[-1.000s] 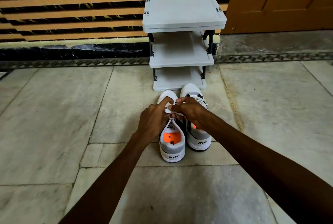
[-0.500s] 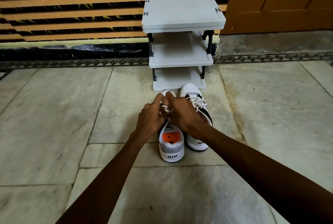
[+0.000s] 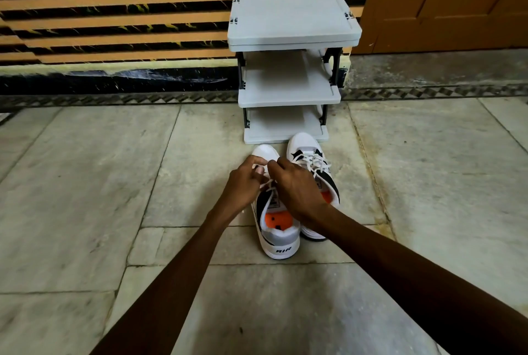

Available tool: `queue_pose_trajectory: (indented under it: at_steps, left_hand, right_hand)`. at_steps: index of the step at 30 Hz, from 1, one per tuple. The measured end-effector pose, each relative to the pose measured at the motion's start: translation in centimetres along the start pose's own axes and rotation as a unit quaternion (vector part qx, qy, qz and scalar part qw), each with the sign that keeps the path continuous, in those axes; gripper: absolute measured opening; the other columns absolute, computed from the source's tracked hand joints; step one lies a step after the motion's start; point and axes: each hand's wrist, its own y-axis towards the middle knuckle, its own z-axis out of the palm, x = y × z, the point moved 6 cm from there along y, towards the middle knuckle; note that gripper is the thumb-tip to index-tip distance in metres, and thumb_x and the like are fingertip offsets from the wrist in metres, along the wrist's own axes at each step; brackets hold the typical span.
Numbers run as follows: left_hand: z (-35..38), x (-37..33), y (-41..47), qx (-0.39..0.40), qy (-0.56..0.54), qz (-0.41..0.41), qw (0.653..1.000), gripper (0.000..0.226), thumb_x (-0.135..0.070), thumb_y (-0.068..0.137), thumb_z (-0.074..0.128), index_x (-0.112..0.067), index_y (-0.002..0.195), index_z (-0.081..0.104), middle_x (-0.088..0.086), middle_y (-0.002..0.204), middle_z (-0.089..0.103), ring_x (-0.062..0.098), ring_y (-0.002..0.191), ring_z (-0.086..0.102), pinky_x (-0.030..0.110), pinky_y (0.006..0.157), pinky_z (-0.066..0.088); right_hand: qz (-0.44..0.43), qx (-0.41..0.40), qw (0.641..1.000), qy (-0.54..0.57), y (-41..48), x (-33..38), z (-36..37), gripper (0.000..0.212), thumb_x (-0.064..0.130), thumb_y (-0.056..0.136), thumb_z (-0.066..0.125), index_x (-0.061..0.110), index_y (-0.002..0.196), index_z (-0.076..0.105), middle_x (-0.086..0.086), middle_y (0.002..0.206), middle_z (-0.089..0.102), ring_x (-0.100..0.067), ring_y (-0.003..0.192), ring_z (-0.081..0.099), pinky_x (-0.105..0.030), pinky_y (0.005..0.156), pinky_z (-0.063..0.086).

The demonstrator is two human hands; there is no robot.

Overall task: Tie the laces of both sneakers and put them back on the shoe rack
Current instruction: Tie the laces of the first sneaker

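Two white sneakers with black panels and orange insoles stand side by side on the floor, toes toward the rack. Over the left sneaker [image 3: 278,236] my left hand [image 3: 244,186] and my right hand [image 3: 297,186] meet, each pinching a white lace [image 3: 267,185] above the tongue. My hands hide most of that shoe's lacing. The right sneaker [image 3: 311,157] lies partly under my right wrist, its laces crossed and loose-looking on top. A grey three-tier shoe rack [image 3: 291,91] stands just beyond the toes, its shelves bare.
The rack stands against a wall with orange and black stripes [image 3: 114,11]. A wooden door [image 3: 445,3] is at the back right. Pale stone floor tiles [image 3: 85,197] spread to both sides of the sneakers.
Both hands have shifted forward toward the toe of the left sneaker, still holding its laces. More of the orange insole and heel now shows behind them.
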Motion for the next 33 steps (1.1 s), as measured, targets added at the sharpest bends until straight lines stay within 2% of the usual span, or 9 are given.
queue_pose_trajectory:
  at_steps: [3,7,11,15,19,22,26,30,33]
  left_hand:
    - [0.4,0.6,0.0,0.062,-0.073,-0.071,0.993,0.028,-0.021,0.102,0.036,-0.021,0.104,0.064,0.004,0.093,0.067,0.013,0.078,0.062,0.025,0.064,0.046]
    - [0.9,0.0,0.1,0.104,-0.119,-0.102,0.982,0.033,-0.002,0.093,0.039,-0.015,0.084,0.067,-0.001,0.069,0.064,0.007,0.061,0.058,0.019,0.055,0.046]
    - [0.7,0.5,0.4,0.101,-0.160,-0.128,0.974,0.034,0.009,0.090,0.041,-0.008,0.096,0.070,0.006,0.069,0.062,0.011,0.059,0.056,0.016,0.052,0.048]
    - [0.9,1.2,0.0,0.119,-0.193,-0.158,0.961,0.049,0.021,0.081,0.038,-0.017,0.086,0.069,0.000,0.065,0.063,0.008,0.059,0.057,0.017,0.057,0.048]
    - [0.9,1.4,-0.3,0.083,-0.211,-0.153,0.962,0.036,0.015,0.085,0.048,-0.014,0.087,0.069,-0.006,0.053,0.062,0.005,0.051,0.053,0.015,0.053,0.047]
    - [0.5,1.1,-0.1,0.017,-0.185,-0.128,0.974,0.020,0.006,0.088,0.057,-0.008,0.089,0.071,-0.004,0.053,0.063,0.008,0.049,0.052,0.012,0.047,0.045]
    - [-0.5,0.8,0.5,-0.062,-0.046,-0.060,0.995,0.015,-0.005,0.086,0.063,-0.009,0.088,0.077,-0.001,0.076,0.071,0.007,0.069,0.063,0.011,0.062,0.045]
    - [-0.3,0.3,0.5,-0.063,0.001,-0.012,0.998,0.010,-0.008,0.084,0.067,-0.009,0.084,0.077,0.005,0.084,0.076,0.010,0.071,0.065,0.013,0.066,0.047]
    - [-0.1,0.3,0.6,-0.070,0.032,0.000,0.997,0.011,-0.008,0.085,0.066,-0.010,0.083,0.076,0.006,0.086,0.076,0.016,0.077,0.068,0.022,0.073,0.052]
  right_hand:
    - [0.011,-0.002,1.000,0.015,-0.1,0.2,-0.3,0.033,-0.005,0.065,0.068,0.003,0.096,0.060,-0.020,0.082,0.063,-0.039,0.063,0.063,-0.035,0.047,0.044]
    - [0.004,0.002,1.000,0.030,-0.2,0.8,-0.2,0.034,-0.004,0.061,0.070,0.005,0.091,0.057,-0.017,0.081,0.060,-0.036,0.062,0.062,-0.033,0.049,0.041]
    - [0.014,0.016,0.999,0.039,-0.4,0.8,-0.2,0.042,-0.003,0.055,0.076,0.005,0.092,0.058,-0.017,0.083,0.060,-0.036,0.059,0.061,-0.032,0.048,0.038]
    - [0.024,0.024,0.999,0.032,-0.6,0.5,-0.2,0.039,-0.003,0.060,0.073,0.004,0.095,0.058,-0.019,0.086,0.061,-0.039,0.060,0.062,-0.035,0.047,0.041]
    - [0.043,0.021,0.999,0.011,-0.6,0.1,-0.1,0.026,0.002,0.073,0.067,0.008,0.096,0.057,-0.016,0.088,0.063,-0.040,0.066,0.064,-0.037,0.051,0.043]
    - [0.050,0.018,0.998,-0.016,-0.6,0.0,-0.7,0.020,0.006,0.077,0.066,0.011,0.096,0.060,-0.014,0.086,0.066,-0.037,0.070,0.065,-0.033,0.053,0.038]
    - [0.080,0.025,0.996,-0.016,-1.0,-0.5,-1.1,0.007,0.015,0.084,0.063,0.013,0.091,0.061,-0.011,0.088,0.067,-0.034,0.077,0.065,-0.031,0.058,0.036]
    - [0.110,0.037,0.993,0.030,-1.9,-1.4,-1.0,0.014,0.025,0.088,0.062,0.014,0.094,0.068,-0.010,0.092,0.069,-0.031,0.081,0.066,-0.034,0.064,0.050]
    - [0.139,0.053,0.986,0.078,-2.5,-2.2,-1.0,0.015,0.028,0.086,0.066,0.018,0.094,0.072,-0.007,0.091,0.072,-0.027,0.081,0.067,-0.031,0.065,0.050]
